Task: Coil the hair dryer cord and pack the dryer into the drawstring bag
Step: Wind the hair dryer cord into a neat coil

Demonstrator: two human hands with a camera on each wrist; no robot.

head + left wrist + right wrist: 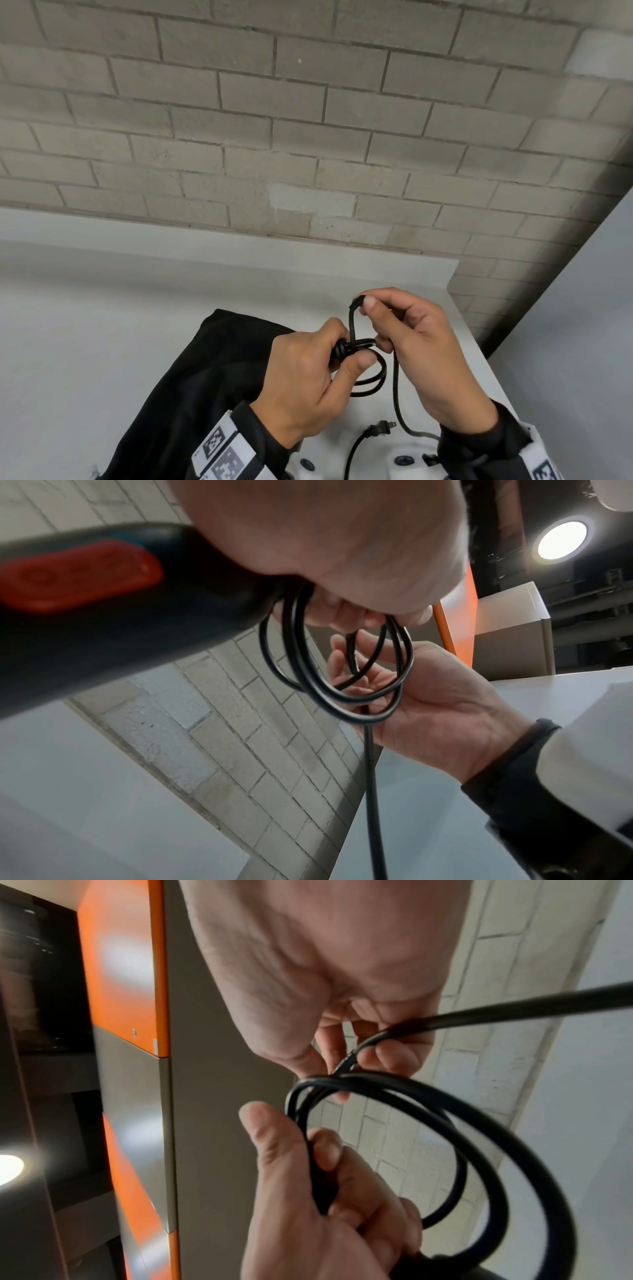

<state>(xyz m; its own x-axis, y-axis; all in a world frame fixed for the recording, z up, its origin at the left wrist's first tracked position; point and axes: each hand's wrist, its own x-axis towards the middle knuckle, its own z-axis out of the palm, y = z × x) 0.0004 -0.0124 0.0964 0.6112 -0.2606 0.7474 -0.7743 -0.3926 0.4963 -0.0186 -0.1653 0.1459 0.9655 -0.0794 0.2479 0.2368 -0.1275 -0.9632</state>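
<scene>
The black hair dryer (103,620), with a red switch on its handle, is held in my left hand (349,346) above the table. The same hand pins two loops of the black cord (371,380) against the handle's end. In the head view only the ribbed cord collar shows; the rest of the dryer is hidden under that hand. My right hand (364,301) pinches a raised bend of the cord just above and right of the left hand. The cord loops (445,1123) hang between both hands. The plug (380,428) lies loose near my body. The black drawstring bag (222,359) lies flat under my left arm.
A white table (102,325) stands against a grey brick wall (308,120); its right edge runs close beside my right hand. An orange and grey cabinet (137,1015) stands to the side.
</scene>
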